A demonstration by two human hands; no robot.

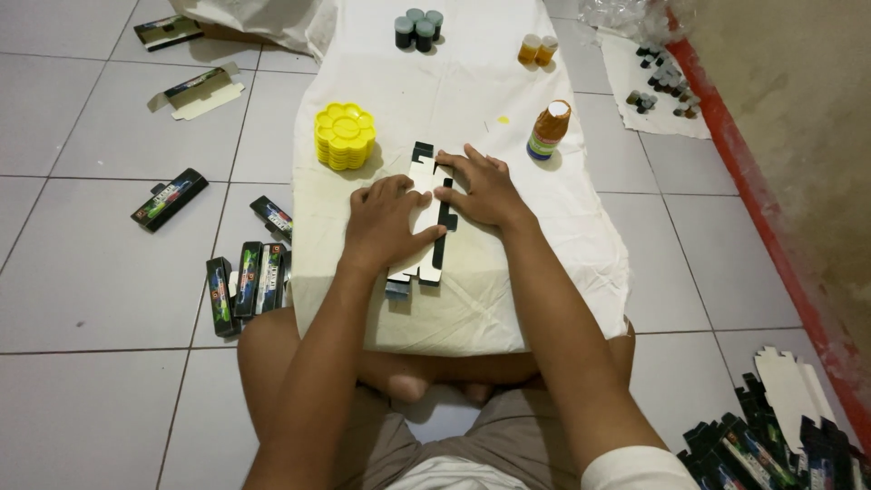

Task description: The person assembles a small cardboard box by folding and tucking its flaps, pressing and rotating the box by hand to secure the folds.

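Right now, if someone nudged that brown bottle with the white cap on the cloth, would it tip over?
Probably, fairly easily. The brown bottle stands upright, tall for its narrow base, and the white cloth beneath looks soft. Once down, its round body would likely roll. It stands apart from the right hand, so nothing steadies it.

Both the left hand (386, 222) and right hand (485, 189) press flat on an unfolded carton blank (426, 227) atop the cloth-covered table (454, 82).

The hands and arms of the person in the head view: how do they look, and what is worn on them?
The left hand and the right hand are bare, with no gloves, rings or watch visible. Both forearms are uncovered. At the right upper arm, a white short sleeve shows at the bottom edge. No sleeve shows on the left arm.
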